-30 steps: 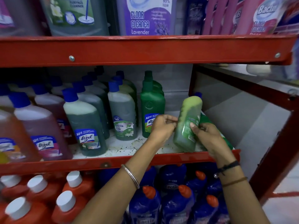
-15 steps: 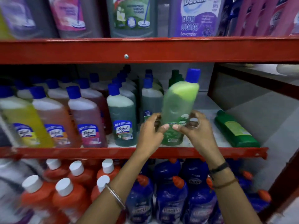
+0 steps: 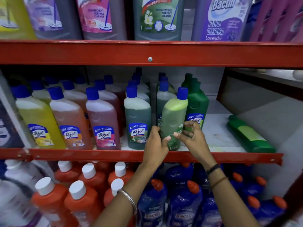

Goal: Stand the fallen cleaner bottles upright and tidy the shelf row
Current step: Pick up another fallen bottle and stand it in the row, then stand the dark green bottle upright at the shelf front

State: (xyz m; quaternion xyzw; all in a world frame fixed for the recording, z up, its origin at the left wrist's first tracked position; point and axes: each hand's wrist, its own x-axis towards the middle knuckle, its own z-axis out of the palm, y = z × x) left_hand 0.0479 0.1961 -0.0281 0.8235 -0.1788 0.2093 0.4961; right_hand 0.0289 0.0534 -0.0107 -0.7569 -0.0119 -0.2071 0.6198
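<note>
A light green cleaner bottle (image 3: pixel 174 115) with a blue cap stands almost upright at the front of the middle shelf (image 3: pixel 141 155), leaning slightly right. My left hand (image 3: pixel 155 141) grips its lower left side. My right hand (image 3: pixel 191 136) holds its lower right side, fingers on the label. A dark green bottle (image 3: pixel 250 135) lies on its side at the shelf's right end. Behind the held bottle stands a dark green bottle (image 3: pixel 197 102). To the left stand a grey-green Lizol bottle (image 3: pixel 137 118), a pink one (image 3: pixel 103 122), an orange one (image 3: pixel 70 122) and a yellow one (image 3: pixel 39 120).
White shelf surface (image 3: pixel 214 133) shows between the held bottle and the fallen one. Large cleaner jugs (image 3: pixel 157 17) fill the top shelf. Below are orange bottles with white caps (image 3: pixel 82 199) and blue Bactin bottles (image 3: pixel 183 208). A red upright post (image 3: pixel 220 86) bounds the right.
The light green bottle went from tilted in my hands to standing low on the shelf front, beside the grey-green Lizol bottle. Both hands slid down its sides. The view shifted left.
</note>
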